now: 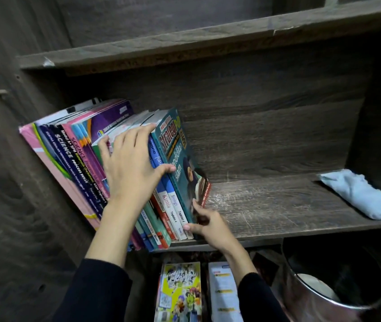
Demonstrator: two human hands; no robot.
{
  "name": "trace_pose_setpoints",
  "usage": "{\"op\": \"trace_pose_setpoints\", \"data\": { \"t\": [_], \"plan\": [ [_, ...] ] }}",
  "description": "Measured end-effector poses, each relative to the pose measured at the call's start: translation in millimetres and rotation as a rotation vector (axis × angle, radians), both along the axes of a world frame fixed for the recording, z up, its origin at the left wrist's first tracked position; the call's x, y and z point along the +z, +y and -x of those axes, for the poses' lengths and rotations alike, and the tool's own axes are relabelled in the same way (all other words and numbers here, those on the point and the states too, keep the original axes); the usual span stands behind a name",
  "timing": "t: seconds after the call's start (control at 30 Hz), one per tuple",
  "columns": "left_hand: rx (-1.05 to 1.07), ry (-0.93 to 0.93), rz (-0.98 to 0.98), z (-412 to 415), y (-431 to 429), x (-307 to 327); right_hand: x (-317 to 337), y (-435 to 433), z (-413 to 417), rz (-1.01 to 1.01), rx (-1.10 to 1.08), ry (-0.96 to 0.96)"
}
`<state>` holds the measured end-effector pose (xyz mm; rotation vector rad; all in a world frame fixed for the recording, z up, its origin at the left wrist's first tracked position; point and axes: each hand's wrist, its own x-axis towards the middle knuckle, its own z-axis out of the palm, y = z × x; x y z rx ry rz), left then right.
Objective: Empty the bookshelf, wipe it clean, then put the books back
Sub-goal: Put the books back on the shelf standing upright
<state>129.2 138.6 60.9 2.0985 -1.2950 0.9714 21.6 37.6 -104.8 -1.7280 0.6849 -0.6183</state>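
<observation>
A row of schoolbooks (73, 156) leans to the left at the left end of a dark wooden shelf (266, 205). The rightmost is a teal book (180, 156) with its cover facing right. My left hand (131, 166) lies over the spines in the middle of the row, fingers curled round the tops of several books, thumb against a blue spine. My right hand (208, 224) pinches the lower front corner of the teal book. A folded pale blue cloth (359, 194) lies at the shelf's right end.
An upper shelf board (184, 43) runs above. Below the shelf lie a yellow comic-style book (180, 291) and a white book (224, 296). A shiny metal bin (331, 287) stands at the lower right. The cabinet's side wall (5, 159) is at the left.
</observation>
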Motion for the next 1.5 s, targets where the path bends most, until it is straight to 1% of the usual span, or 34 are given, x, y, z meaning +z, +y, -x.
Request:
{"op": "trace_pose_setpoints", "data": {
  "t": [0.17, 0.37, 0.5, 0.6, 0.7, 0.8, 1.0, 1.23, 1.37, 1.5],
  "plan": [
    [-0.029, -0.028, -0.007, 1.6, 0.6, -0.8, 1.2, -4.5, 0.0, 0.022, 0.031, 0.014],
    [-0.076, -0.028, -0.024, -5.3, 6.2, 2.6, -2.6, -3.6, -2.3, 0.024, -0.008, -0.005],
    [-0.002, 0.037, 0.046, -12.9, 18.8, -4.1, -8.0, 0.1, -3.1, -0.017, -0.019, -0.041],
    [0.024, 0.065, 0.049, -17.2, 21.7, -7.6, -5.7, 3.2, -3.3, -0.038, 0.001, -0.053],
    [-0.024, 0.157, 0.090, -14.8, 18.6, -3.8, -4.5, 4.5, -1.7, -0.052, 0.017, -0.064],
    [-0.087, 0.190, 0.133, -9.7, 17.6, -3.5, -4.9, 3.2, -1.2, -0.058, 0.026, -0.058],
    [-0.147, 0.163, 0.176, -5.6, 14.6, -5.0, -5.8, 1.5, -6.5, -0.069, 0.055, -0.051],
    [-0.116, 0.134, 0.116, -13.8, 22.7, 0.0, -9.0, 6.4, -9.5, -0.060, -0.004, -0.069],
    [-0.154, 0.178, 0.069, -18.3, 29.7, 5.8, -11.1, 11.2, -9.0, 0.029, -0.121, -0.018],
    [-0.188, 0.221, 0.069, -11.9, 35.4, 7.7, -8.3, 15.6, -5.3, 0.048, -0.116, -0.032]
  ]
}}
